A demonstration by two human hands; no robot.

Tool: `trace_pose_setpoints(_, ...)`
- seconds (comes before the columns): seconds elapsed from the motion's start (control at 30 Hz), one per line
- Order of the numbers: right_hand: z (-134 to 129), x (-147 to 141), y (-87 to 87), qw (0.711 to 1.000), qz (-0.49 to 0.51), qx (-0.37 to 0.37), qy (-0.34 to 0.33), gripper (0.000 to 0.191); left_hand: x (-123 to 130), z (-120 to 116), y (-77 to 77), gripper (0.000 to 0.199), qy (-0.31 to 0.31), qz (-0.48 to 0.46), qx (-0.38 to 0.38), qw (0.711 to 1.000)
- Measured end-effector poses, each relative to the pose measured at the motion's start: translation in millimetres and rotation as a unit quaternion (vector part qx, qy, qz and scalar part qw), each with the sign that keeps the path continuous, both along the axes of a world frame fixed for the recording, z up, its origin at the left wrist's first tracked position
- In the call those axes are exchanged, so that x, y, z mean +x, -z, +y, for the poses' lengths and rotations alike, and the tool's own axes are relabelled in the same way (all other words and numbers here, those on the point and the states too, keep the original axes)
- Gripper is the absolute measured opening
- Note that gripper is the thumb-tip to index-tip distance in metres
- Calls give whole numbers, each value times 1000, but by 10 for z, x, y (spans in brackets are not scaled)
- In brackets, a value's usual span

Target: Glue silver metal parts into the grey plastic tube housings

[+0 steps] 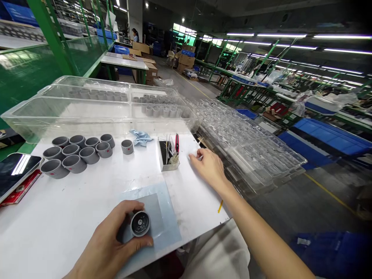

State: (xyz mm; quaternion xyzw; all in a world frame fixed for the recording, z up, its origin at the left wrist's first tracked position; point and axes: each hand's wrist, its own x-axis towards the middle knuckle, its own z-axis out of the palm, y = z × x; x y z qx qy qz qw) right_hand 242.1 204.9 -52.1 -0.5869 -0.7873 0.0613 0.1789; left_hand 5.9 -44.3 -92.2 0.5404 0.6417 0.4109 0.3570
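My left hand (116,228) is closed around a grey cylindrical cup (140,224), whose dark inside with a small round centre faces up. Beneath it, a grey pad (155,205) lies on a light blue sheet (171,221). At the table's right edge, my right hand (209,164) has its fingers curled together, and a thin white pointed stick (200,142) juts up from them. Left of that hand stands a small clear box (170,167) with tweezers and a red-and-black knife (177,143). One grey cup (127,147) stands alone near a crumpled blue cloth (141,138).
Several grey cups (74,164) stand grouped at the left, beside a phone (17,172) on a red box (24,190). Clear trays (95,110) with more cups line the back. Stacked clear plastic trays (247,143) adjoin the right edge. A yellow strip (220,206) lies near the front.
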Motion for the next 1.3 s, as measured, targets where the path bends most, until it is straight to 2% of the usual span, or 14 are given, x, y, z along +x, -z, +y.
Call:
trace_pose_setpoints(0.13,118,34,-37,1000,-2,-22,12,27,-3,59,-15,42,34,44,71,996)
trace_pose_setpoints(0.2,31,70,-73,999,8,-33,16,32,4,71,-15,43,28,40,78,996)
trace_pose_setpoints(0.3,-233,80,-141,999,38,-37,6,45,5,72,-12,46,26,32,84,996)
trace_pose_setpoints(0.43,-486,-112,-219,985,130,-30,-105,43,-11,59,-25,44,41,46,84,995)
trace_pose_setpoints(0.53,-450,-311,-296,970,170,8,-171,26,-18,43,-38,45,57,63,88,993)
trace_pose_setpoints(0.63,-416,-395,-437,968,177,53,-172,19,-15,24,-49,48,59,81,108,989)
trace_pose_setpoints(0.7,-506,-377,-552,955,209,130,-165,15,-11,17,-56,45,50,83,111,989)
trace_pose_setpoints(0.8,-823,-311,-681,909,307,229,-166,4,-9,17,-62,40,42,81,107,990)
trace_pose_setpoints(0.87,-1090,-293,-703,892,352,191,-208,15,-9,19,-57,40,44,81,108,990)
trace_pose_setpoints(1.0,-1496,-370,-584,879,346,21,-327,22,-6,11,-35,39,53,86,122,987)
trace_pose_setpoints(1.17,-1624,-483,-326,864,362,-18,-349,17,-4,7,-27,32,66,90,134,985)
trace_pose_setpoints(1.3,-1655,-498,-215,864,362,-25,-348,16,-8,10,-28,31,70,95,140,983)
